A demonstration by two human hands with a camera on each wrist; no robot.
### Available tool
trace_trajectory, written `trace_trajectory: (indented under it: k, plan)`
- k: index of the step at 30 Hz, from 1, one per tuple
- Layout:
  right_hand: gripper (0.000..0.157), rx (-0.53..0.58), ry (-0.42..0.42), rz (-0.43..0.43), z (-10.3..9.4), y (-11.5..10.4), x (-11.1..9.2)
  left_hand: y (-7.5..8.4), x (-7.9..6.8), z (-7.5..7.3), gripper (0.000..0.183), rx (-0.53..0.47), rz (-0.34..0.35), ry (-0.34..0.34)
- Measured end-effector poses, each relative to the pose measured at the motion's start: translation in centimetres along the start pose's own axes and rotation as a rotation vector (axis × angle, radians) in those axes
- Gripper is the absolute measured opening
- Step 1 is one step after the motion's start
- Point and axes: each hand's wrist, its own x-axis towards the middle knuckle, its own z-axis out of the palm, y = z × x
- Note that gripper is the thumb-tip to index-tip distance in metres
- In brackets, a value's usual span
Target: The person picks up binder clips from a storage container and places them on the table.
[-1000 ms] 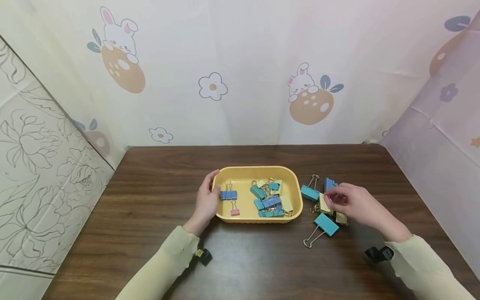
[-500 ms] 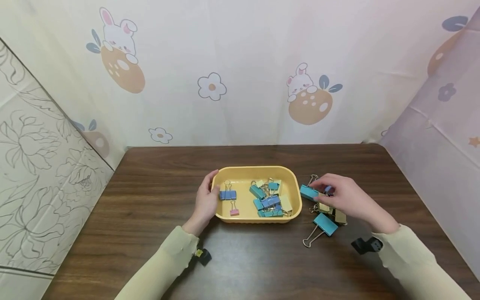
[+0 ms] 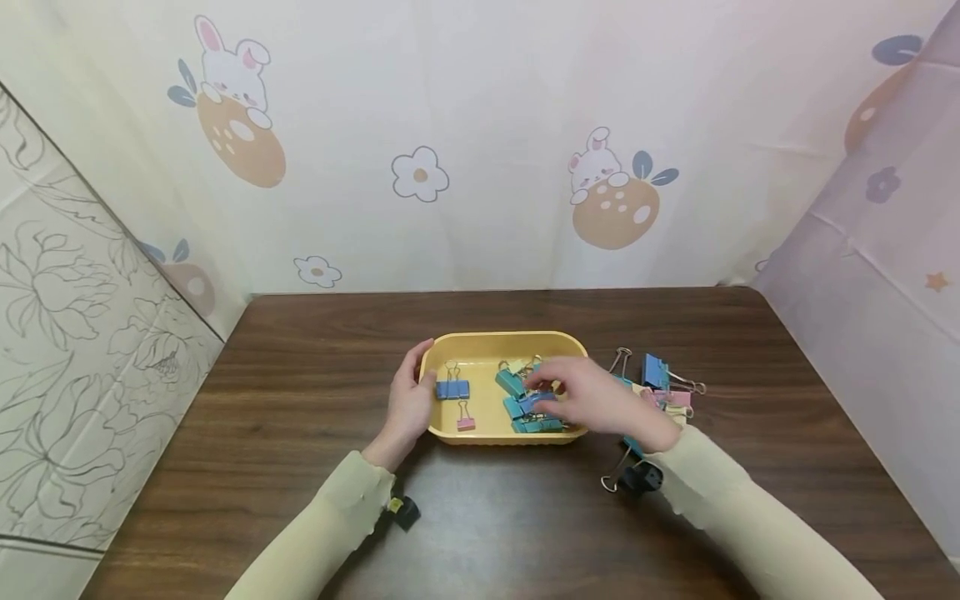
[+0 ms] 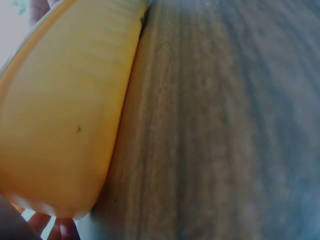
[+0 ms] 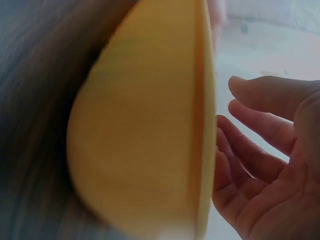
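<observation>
My left hand [image 3: 408, 404] holds the left end of a yellow plastic tray [image 3: 487, 437], thumb at the rim and fingers around the outside. Binder clips lie in the tray: a blue binder clip [image 3: 453, 390] and a small pink binder clip [image 3: 466, 424] at the left, several teal and blue ones heaped at the right. Over that heap is my right hand [image 3: 592, 398], reaching across the tray's right rim. In the right wrist view its thumb [image 5: 260, 92] and forefinger are slightly apart with nothing visible between them. The hand hides part of the heap.
Right of the tray, partly under my right forearm, lies a loose pile of binder clips, including a blue one [image 3: 655, 371] and a pink one [image 3: 678, 398]. A patterned cloth [image 3: 495, 167] hangs behind the dark wooden table [image 3: 495, 525].
My right hand has moved left from the loose pile to over the tray, uncovering the pile's blue and pink clips. My left hand stays on the tray.
</observation>
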Motion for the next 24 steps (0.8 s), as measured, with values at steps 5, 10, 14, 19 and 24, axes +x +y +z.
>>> trace_trajectory:
  k: [5,10,14,19,24]
  plan:
    - [0.026,-0.088,-0.118,-0.057,1.4,-1.6,2.5,-0.1,0.1,-0.1,0.046,0.004,0.010,0.005]
    - [0.027,-0.110,-0.210,-0.065,2.9,-2.6,4.7,0.0,0.0,-0.1,0.046,0.009,0.009,0.000]
    - [0.032,-0.070,-0.271,-0.007,4.1,-3.3,5.9,0.0,-0.1,-0.1,0.046,0.025,0.015,-0.012]
    - [0.023,-0.071,-0.314,-0.033,5.7,-3.4,7.2,-0.1,0.0,-0.1,0.046,0.009,0.050,0.000]
    - [0.012,-0.124,-0.339,-0.091,6.7,-3.3,7.9,-0.1,-0.1,-0.1,0.046,-0.005,0.069,0.003]
